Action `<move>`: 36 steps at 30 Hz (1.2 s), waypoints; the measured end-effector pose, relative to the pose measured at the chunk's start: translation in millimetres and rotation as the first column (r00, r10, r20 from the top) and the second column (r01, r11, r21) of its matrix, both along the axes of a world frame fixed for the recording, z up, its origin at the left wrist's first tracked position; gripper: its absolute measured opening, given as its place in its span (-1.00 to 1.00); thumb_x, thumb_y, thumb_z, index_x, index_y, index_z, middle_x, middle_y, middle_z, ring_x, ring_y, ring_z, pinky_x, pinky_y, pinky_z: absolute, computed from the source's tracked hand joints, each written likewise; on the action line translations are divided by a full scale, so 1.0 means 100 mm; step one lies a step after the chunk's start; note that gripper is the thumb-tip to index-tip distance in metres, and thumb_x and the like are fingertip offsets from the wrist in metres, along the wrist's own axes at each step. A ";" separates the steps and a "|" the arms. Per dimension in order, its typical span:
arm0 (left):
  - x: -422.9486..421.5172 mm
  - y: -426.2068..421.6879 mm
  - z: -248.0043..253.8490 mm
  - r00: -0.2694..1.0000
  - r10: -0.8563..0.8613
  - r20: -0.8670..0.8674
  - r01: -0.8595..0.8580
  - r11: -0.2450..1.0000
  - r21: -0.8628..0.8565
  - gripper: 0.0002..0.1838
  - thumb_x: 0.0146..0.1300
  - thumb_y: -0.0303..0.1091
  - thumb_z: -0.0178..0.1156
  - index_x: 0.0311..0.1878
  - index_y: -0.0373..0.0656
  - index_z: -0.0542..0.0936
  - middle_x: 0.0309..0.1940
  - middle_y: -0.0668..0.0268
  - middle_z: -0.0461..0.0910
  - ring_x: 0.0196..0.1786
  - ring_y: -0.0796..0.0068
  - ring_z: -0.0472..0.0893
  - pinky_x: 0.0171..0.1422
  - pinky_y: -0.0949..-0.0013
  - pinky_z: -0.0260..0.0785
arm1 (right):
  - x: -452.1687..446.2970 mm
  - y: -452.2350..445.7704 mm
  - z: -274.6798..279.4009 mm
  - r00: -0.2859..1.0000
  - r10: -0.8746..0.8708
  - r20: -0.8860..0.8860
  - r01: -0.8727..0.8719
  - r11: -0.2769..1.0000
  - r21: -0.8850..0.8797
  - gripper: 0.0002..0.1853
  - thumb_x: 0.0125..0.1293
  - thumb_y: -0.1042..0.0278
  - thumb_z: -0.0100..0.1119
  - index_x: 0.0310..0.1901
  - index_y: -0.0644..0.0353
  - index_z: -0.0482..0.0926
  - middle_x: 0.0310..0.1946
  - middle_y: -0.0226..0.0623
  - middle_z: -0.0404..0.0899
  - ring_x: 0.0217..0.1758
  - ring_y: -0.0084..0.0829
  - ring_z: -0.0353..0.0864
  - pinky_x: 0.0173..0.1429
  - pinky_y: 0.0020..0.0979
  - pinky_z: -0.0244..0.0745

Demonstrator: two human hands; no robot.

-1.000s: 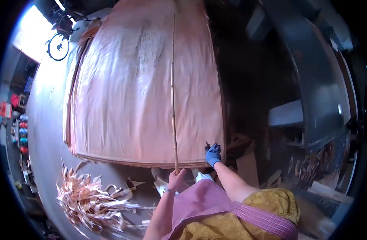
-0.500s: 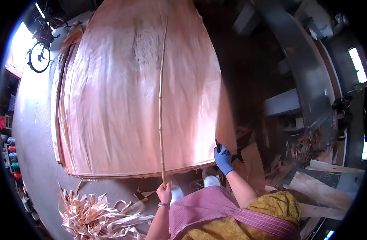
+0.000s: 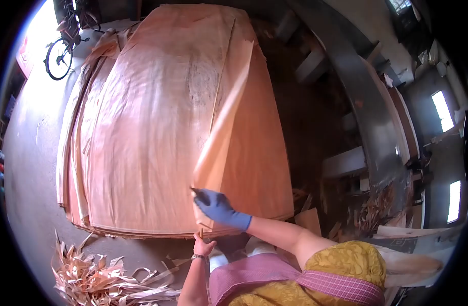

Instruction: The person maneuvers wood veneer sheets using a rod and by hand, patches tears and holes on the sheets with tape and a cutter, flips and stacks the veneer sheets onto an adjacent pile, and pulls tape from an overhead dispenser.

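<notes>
A large stack of thin wood veneer sheets [image 3: 142, 143] lies before me. The top sheet's right side is lifted and folded leftward into a long flap [image 3: 221, 130]. A thin bamboo pole [image 3: 222, 76] runs lengthwise over the stack, its lower stretch hidden under the flap. My left hand [image 3: 204, 247], bare with a wristband, grips the pole's near end at the stack's front edge. Above it, my right hand [image 3: 219, 209], in a blue glove, is closed at the flap's near corner. A small dark tool [image 3: 195, 192] sticks out from its fingers; its exact kind is unclear.
Curled veneer strips [image 3: 99, 270] lie heaped on the floor at front left. A bicycle [image 3: 59, 57] stands at far left. On the right are a long grey metal structure [image 3: 353, 86], pale blocks [image 3: 344, 162] and scrap veneer pieces [image 3: 412, 230].
My right hand has moved left from the stack's right edge, bringing the top sheet's side over the pole. My left hand still holds the pole's end, and the pole now slants right.
</notes>
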State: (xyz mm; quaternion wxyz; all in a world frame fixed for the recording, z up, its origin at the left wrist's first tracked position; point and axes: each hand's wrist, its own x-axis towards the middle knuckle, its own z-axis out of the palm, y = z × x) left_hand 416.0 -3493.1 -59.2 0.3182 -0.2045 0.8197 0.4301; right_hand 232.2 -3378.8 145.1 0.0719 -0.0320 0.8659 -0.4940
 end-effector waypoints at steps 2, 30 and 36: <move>0.05 0.02 -0.17 0.995 0.069 -0.065 -0.063 0.994 0.085 -0.01 -0.19 -0.11 0.51 0.25 -0.25 0.14 0.04 -0.12 0.50 0.09 -0.03 0.55 0.13 0.13 0.45 | -0.08 -0.32 0.02 0.996 0.084 -0.008 -0.084 0.996 -0.014 -0.76 0.29 0.13 0.17 -0.25 0.14 0.56 -0.43 -0.05 0.60 -0.33 0.02 0.60 -0.28 -0.14 0.46; -0.18 0.53 0.02 0.530 0.536 0.657 -0.845 0.268 0.462 -0.84 0.32 -0.22 0.19 -0.30 -0.08 0.50 -0.57 0.41 0.48 -0.57 0.50 0.54 -0.65 0.54 0.24 | 0.92 0.67 -1.42 0.822 -0.071 0.566 -0.105 0.956 0.273 -0.37 0.20 -0.29 0.18 -0.05 0.22 0.53 -0.07 0.00 0.61 0.00 -0.03 0.60 0.05 -0.16 0.47; -0.19 0.57 0.07 0.578 0.542 0.610 -0.813 0.319 0.486 -0.84 0.32 -0.23 0.20 -0.25 -0.10 0.51 -0.53 0.38 0.51 -0.60 0.50 0.50 -0.64 0.53 0.22 | 1.24 0.80 -1.95 0.859 -0.138 0.493 0.040 0.978 0.204 -0.38 0.26 -0.26 0.10 0.03 0.20 0.51 -0.02 -0.02 0.59 0.06 -0.03 0.57 0.09 -0.15 0.45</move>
